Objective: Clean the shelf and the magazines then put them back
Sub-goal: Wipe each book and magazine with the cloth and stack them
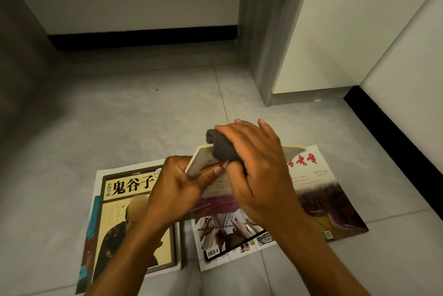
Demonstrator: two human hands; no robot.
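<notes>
My left hand (178,186) grips the left edge of a pale-covered book (217,186), thumb on its cover, holding it tilted above the floor. My right hand (260,168) holds a dark grey cloth (219,146) bunched against the book's upper cover. Below them several magazines lie on the grey tile floor: a cream book with large black characters (124,211) on the left, a magazine with a barcode (230,240) in the middle, and a red-titled magazine (328,199) on the right. No shelf is in view.
A grey door frame (266,56) and white door (335,32) stand at the back right. White walls with black skirting (143,36) border the floor behind and to the right. A small dark speck (156,89) lies on the tiles.
</notes>
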